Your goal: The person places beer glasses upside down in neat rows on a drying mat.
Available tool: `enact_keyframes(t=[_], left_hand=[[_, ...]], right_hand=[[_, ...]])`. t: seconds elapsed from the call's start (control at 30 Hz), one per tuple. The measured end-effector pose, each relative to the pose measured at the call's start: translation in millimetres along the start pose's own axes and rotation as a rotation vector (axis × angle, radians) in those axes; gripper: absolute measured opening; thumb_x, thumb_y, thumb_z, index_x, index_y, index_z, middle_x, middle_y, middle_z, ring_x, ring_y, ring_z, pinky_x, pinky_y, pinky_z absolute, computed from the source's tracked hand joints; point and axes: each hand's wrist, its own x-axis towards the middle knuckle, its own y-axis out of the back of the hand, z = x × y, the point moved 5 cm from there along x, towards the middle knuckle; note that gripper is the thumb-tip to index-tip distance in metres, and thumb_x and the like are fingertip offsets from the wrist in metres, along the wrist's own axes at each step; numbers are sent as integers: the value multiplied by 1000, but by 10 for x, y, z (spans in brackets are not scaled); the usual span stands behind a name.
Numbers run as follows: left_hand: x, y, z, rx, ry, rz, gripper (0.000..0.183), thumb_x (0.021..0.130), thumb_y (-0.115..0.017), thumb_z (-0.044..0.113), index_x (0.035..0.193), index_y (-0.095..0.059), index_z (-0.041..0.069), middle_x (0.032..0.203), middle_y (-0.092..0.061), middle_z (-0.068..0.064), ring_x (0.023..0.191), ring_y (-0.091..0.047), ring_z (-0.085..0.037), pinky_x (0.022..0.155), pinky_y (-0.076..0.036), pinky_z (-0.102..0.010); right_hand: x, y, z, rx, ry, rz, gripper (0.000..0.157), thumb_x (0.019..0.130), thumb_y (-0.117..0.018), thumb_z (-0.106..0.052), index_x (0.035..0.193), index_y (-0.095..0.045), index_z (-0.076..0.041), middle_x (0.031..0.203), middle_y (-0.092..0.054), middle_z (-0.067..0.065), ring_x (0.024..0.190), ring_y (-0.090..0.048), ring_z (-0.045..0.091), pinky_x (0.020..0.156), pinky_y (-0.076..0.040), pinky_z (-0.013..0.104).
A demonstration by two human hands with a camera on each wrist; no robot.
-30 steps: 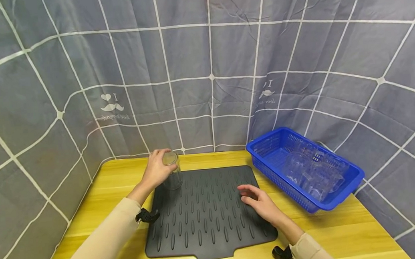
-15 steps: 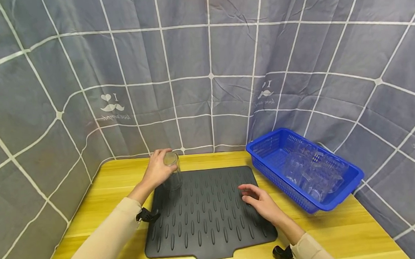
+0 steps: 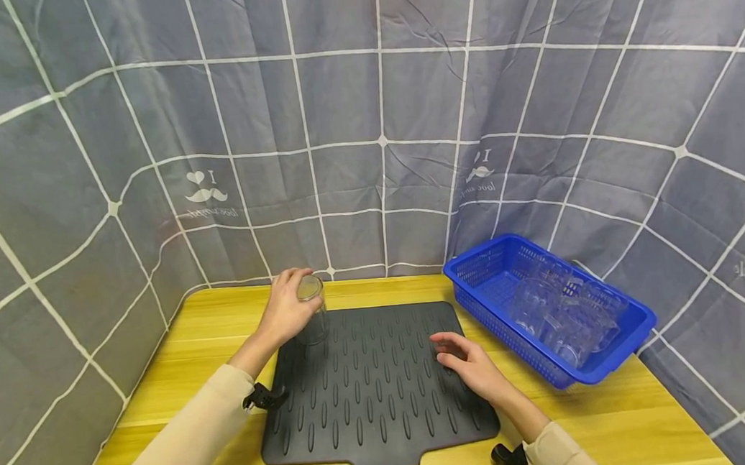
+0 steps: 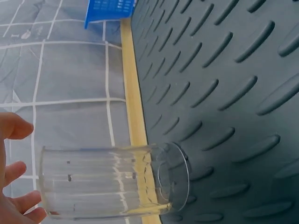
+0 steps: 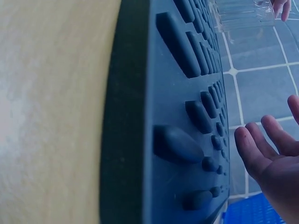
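A clear drinking glass point(image 3: 316, 328) stands on the far left corner of the dark grey ridged mat point(image 3: 372, 405). Around its top end is my left hand point(image 3: 285, 309), thumb and fingers spread. In the left wrist view the thumb point(image 4: 18, 127) shows a gap from the glass point(image 4: 103, 182), while the fingertips point(image 4: 32, 200) come right at its top edge. My right hand point(image 3: 471, 371) hovers over the mat's right side with loosely bent fingers and holds nothing; the right wrist view shows this hand point(image 5: 275, 154) with fingers apart.
A blue perforated plastic basket point(image 3: 482, 317) stands right of the mat, with several clear glass cups point(image 3: 566, 312) piled in it. The wooden table point(image 3: 210, 323) ends at a grey checked curtain point(image 3: 350, 184) behind and at both sides.
Both hands and the glass keep almost the same places. The head view has shifted very slightly, so everything sits a little lower in the frame.
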Motion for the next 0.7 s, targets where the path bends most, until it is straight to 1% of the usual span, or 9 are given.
enact_keyframes(t=[0.23,0.33,0.47,0.57,0.7], left_hand=[[-94,53,115,-21,-31,37,51,82,-64,26,130,-49,15,135,-39,-9,126,-31,-30,92,-38,-52],[-142,69,171,-31,-50,59,50,82,-64,24,129,-51,14,135,-40,-9,126,-31,-29,92,-38,-51],[-212,90,243,-43,-89,88,48,82,-65,23,126,-52,12,134,-41,-10,126,-31,-29,93,-38,-50],[-281,109,286,-58,-113,109,46,82,-65,22,126,-53,11,134,-41,-10,126,-32,-29,91,-39,-50],[-368,121,338,-79,-133,120,44,85,-63,26,126,-53,12,134,-41,-7,127,-32,-29,91,-40,-50]], right_hand=[[5,11,-15,8,19,6,36,92,-57,-18,127,-52,-10,131,-51,10,124,-43,37,89,-43,18],[34,33,63,8,28,14,35,91,-58,-17,126,-53,-12,130,-51,9,123,-44,36,90,-43,19],[75,61,174,7,39,28,34,91,-57,-17,125,-54,-16,129,-52,5,123,-44,35,90,-43,20],[81,68,186,5,54,22,33,92,-57,-19,125,-54,-18,129,-52,4,123,-44,35,90,-43,21],[91,83,170,6,75,13,35,91,-58,-26,125,-54,-18,128,-53,5,122,-44,37,91,-44,23]])
